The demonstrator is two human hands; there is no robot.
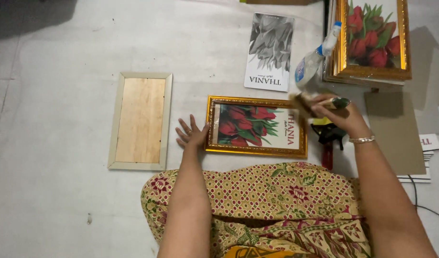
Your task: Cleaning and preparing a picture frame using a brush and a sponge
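A gold-framed picture of red tulips (255,126) lies flat on the pale floor in front of me. My left hand (192,134) rests open on the floor, its fingers spread and touching the frame's left edge. Just past the frame's upper right corner, my right hand (339,114) is raised and closed around a small brush with a green handle (324,102); its bristles look blurred. A bracelet sits on that wrist.
A cream frame lying face down with a wooden back (141,120) is at the left. A black-and-white print (270,51), a spray bottle (313,59), a stack of gold frames (372,43), brown cardboard (396,134), red-handled tool (328,143) and white papers (427,157) are nearby.
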